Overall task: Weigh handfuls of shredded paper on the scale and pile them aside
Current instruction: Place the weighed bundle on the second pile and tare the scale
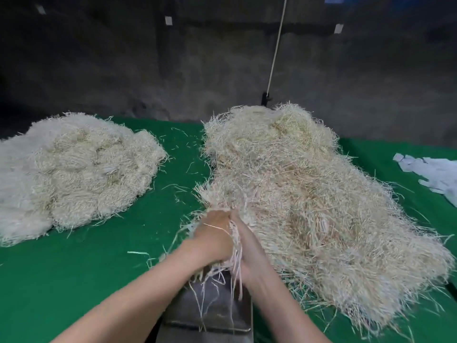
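Green cloth covers the table under a dark grey wall, and the work runs across it from one side to the other. At about nine o'clock from the hands sits a broad, low heap of pale cream shredded paper, which I take to be the weighed lot. It is well apart from the fingers, with loose cream strands strewn on the cloth between. Next comes the left hand, knuckles up, its fingers curled down into a tuft of cream paper shreds and gripping it; the tuft's long strands hang toward six o'clock. The right hand touches that tuft on its other side, edge up. Its fingers run forward into the paper and are hidden there, so how far they are closed cannot be told. Directly under both wrists, at six o'clock, is the flat grey steel scale platform, with a few strands draped onto it. From twelve round to four o'clock spreads the large, tall mound of straw-coloured shredded paper, its long axis running from twelve toward five, and the tuft is rooted in its near left edge. The coming move, as I judge it, turns on that: the tuft must come free toward six o'clock, straight back onto the platform, and both hands are equally near. Far off at three o'clock lie white torn paper scraps.
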